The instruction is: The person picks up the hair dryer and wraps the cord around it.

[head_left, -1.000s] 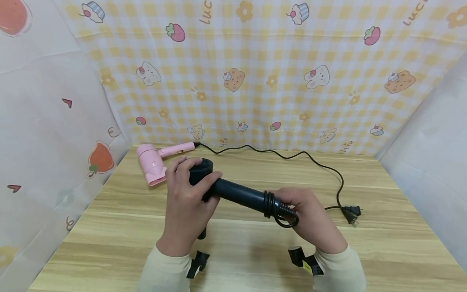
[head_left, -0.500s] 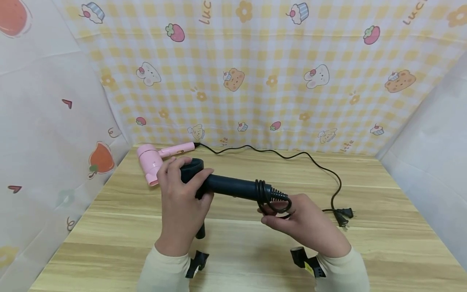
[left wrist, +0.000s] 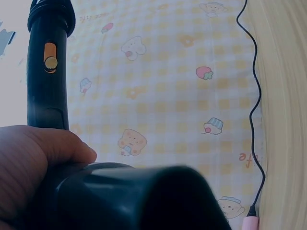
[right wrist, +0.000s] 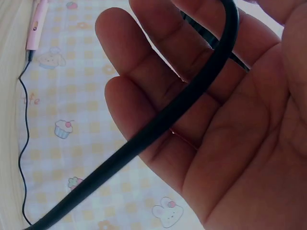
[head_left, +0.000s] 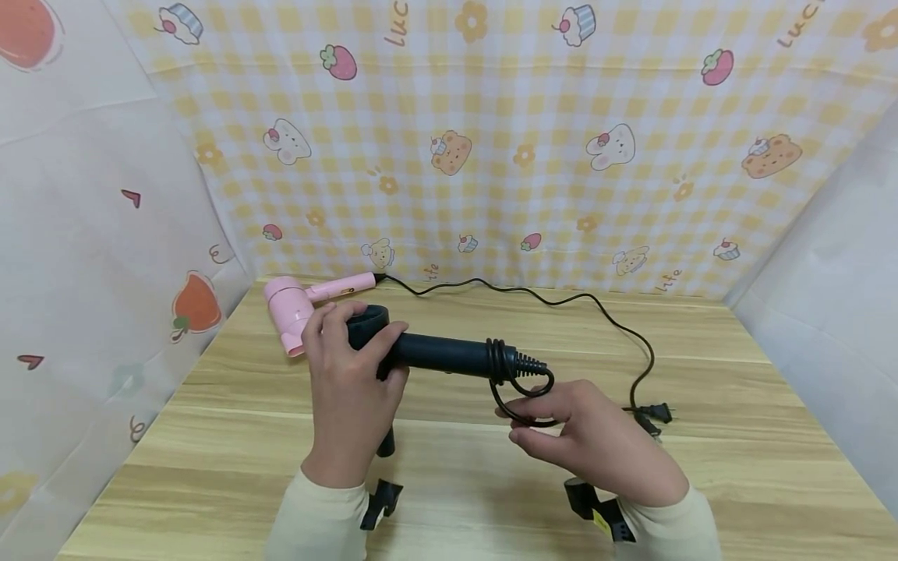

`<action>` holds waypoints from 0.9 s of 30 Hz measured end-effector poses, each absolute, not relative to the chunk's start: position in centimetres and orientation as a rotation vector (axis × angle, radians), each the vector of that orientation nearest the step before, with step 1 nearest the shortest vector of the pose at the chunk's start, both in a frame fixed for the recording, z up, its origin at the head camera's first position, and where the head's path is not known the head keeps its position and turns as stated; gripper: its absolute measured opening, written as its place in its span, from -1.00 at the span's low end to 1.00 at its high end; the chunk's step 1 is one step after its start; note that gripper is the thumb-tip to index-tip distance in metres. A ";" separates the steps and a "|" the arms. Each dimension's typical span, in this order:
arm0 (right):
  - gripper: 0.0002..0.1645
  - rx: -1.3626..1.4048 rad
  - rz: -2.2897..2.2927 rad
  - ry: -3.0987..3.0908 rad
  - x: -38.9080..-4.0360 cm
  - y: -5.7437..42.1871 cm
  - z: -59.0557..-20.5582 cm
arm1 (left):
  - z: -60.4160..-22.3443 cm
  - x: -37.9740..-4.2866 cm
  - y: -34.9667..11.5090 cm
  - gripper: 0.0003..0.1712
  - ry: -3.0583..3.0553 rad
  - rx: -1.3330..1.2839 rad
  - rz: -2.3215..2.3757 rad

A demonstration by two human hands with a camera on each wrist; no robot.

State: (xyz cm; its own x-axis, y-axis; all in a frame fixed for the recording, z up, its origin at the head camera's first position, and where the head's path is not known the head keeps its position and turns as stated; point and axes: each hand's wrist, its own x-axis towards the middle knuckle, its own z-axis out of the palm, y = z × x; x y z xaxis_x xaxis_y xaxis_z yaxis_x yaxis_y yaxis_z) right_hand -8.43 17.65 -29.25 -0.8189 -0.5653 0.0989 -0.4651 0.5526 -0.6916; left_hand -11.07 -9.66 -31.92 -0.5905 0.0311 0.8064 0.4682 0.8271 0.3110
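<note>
Above the wooden table (head_left: pixel 463 491), the left hand (head_left: pixel 348 386) gripping a black hair dryer (head_left: pixel 442 354) by its head; right hand (head_left: pixel 589 436), fingers loosely extended, touching its cord (right wrist: pixel 158 125). Beyond: pink hair dryer (head_left: pixel 288 308), partly hidden by left hand; black plug (head_left: pixel 656 412).

Checked backdrop (head_left: pixel 491 101), "luc" (head_left: pixel 397 25) twice (cut off above), "life" (head_left: pixel 431 272) twice

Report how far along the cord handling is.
Apparently done: the thin cord of the pink dryer lies uncoiled. In hand: the left hand grips the dark dryer; its thick cord crosses the right hand. Left: coils circle its handle, perhaps to unwind, though winding is possible.
</note>
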 end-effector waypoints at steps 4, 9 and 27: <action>-0.75 -0.922 -1.130 2.650 -8.3 17.8 -29.1 | -32.0 -11.2 -9.6 -0.57 -2.147 -0.359 -0.635; -0.74 -0.964 -1.151 2.656 -8.2 17.8 -29.0 | -32.2 -11.3 -9.4 -0.56 -2.140 -0.350 -0.640; -0.61 -1.321 -1.268 2.949 -8.1 17.1 -29.1 | -32.4 -11.5 -9.4 -0.57 -2.150 -0.341 -0.618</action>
State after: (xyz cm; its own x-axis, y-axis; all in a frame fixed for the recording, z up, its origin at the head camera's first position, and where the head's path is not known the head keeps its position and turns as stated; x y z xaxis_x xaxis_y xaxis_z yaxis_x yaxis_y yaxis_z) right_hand -8.12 17.08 -29.06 -0.6644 -0.5109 0.5455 -0.7474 0.4584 -0.4810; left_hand -11.46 -9.43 -32.40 -0.6010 0.0241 0.7989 0.4444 0.8408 0.3090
